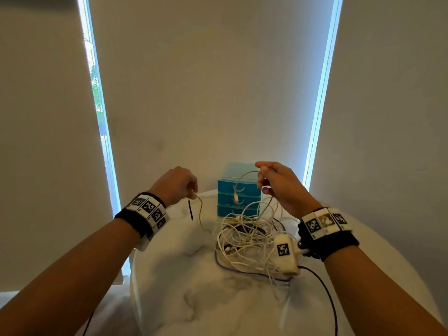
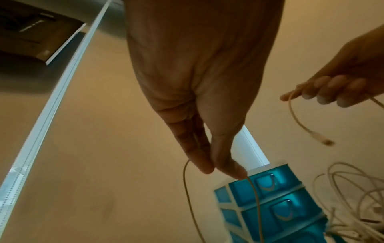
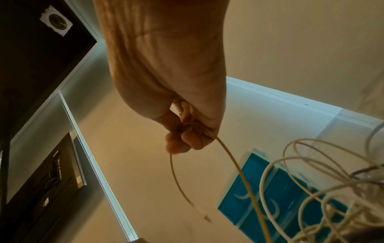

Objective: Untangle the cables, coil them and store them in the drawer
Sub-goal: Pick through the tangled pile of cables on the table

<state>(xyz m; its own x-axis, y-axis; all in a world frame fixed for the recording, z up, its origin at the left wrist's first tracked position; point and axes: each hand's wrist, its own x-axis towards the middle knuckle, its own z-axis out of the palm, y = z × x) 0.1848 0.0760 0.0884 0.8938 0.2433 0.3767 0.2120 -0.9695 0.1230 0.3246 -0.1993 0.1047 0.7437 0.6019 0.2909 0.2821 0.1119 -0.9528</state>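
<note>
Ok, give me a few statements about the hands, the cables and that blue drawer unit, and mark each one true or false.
1. The left hand pinches a thin beige cable between its fingertips. True.
2. The right hand is empty. False: it grips a beige cable whose connector end dangles below it.
3. The tangled pile of white cables lies on the white table. True.
4. The blue drawer unit has its top drawer pulled out. False: all drawers that show are closed.
5. Coiled cables lie on top of the drawer unit. False: no coil shows there.
</note>
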